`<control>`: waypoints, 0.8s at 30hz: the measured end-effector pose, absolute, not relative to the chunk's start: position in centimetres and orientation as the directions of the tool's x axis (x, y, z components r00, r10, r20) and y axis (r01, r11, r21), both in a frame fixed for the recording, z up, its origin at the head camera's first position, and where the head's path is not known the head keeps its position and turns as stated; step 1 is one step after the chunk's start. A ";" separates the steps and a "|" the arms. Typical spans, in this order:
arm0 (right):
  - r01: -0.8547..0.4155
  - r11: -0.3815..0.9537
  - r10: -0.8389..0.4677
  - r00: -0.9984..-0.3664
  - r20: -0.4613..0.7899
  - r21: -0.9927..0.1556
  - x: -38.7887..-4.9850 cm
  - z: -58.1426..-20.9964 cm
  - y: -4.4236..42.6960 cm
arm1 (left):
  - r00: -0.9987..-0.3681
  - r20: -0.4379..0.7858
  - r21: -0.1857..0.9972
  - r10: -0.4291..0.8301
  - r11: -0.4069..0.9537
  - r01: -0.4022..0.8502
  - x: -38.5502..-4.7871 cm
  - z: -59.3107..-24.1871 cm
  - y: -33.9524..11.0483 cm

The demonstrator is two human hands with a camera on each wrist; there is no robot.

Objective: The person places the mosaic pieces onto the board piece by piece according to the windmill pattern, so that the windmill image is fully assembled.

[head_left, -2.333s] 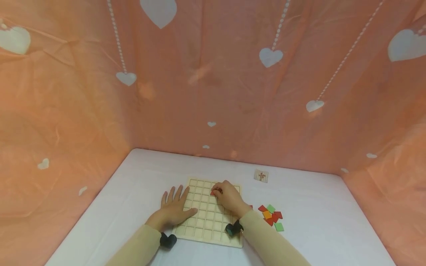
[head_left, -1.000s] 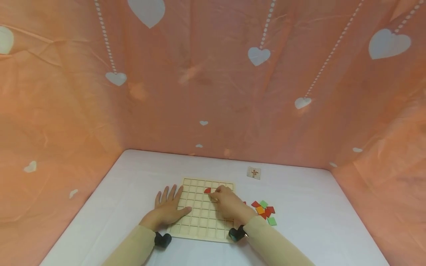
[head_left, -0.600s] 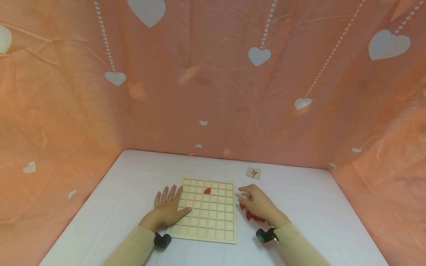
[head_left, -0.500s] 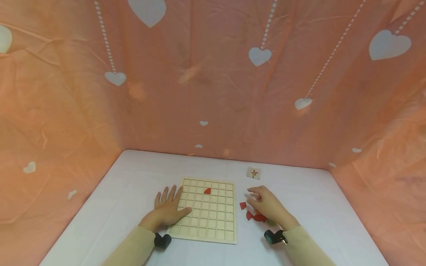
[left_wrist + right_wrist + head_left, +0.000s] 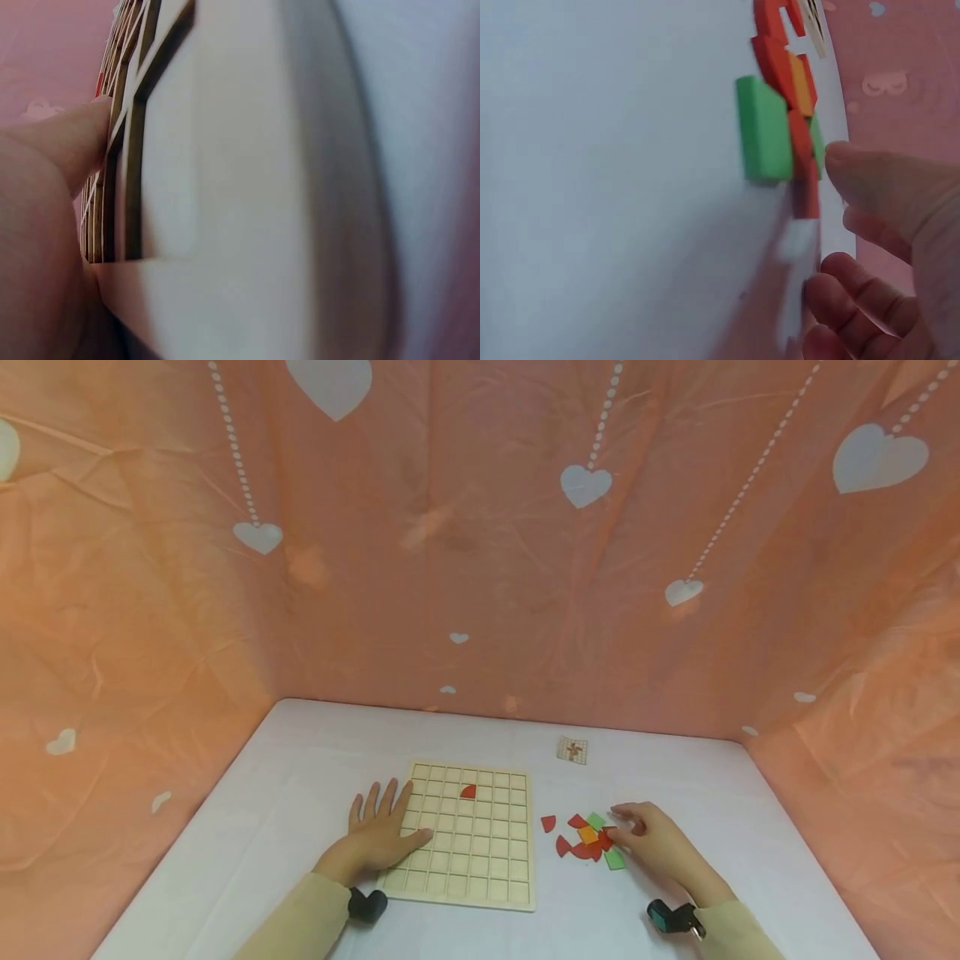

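Fingers spread, my left hand [image 5: 375, 842] rests on the left edge of a pale wooden grid board [image 5: 480, 863]; its thumb lies over the squares. In the left wrist view that thumb [image 5: 71, 139] touches the grid. One red quarter-circle tile [image 5: 468, 791] sits in a square near the board's far side. To the right, my right hand [image 5: 663, 845] hovers at the right side of a loose pile of tiles, fingers loosely bent and holding nothing visible. The pile has several red tiles [image 5: 582, 851], an orange square [image 5: 588, 835] and green tiles [image 5: 615, 860].
A small card [image 5: 572, 750] with a gridded pinwheel picture lies beyond the pile. A single red tile [image 5: 549, 823] lies between board and pile. The white table [image 5: 330, 735] meets an orange cloth backdrop [image 5: 510, 610] with hearts at its back and sides.
My right hand has left the red tile in the board's square and moved right, past the pile to its right side, uncovering the tiles. My left hand stays on the board.
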State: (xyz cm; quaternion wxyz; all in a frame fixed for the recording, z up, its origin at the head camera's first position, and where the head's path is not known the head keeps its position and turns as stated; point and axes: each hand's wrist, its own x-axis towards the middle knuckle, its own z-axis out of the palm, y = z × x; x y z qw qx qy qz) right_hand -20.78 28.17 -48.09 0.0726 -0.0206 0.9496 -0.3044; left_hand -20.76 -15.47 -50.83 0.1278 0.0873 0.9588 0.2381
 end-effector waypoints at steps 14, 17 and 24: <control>0.045 0.787 -0.055 -0.988 -0.143 -0.615 -20.3 -49.1 28.8 | -0.953 -0.193 0.472 0.233 0.874 0.118 -20.9 -51.1 -15.4; 0.038 0.784 -0.054 -0.990 -0.129 -0.619 -20.2 -49.3 28.9 | -0.953 -0.187 0.487 0.238 0.865 0.121 -20.8 -50.8 -15.4; 0.033 0.768 -0.061 -0.990 -0.124 -0.640 -20.1 -49.7 28.7 | -0.957 -0.186 0.461 0.223 0.880 0.116 -21.2 -52.1 -15.7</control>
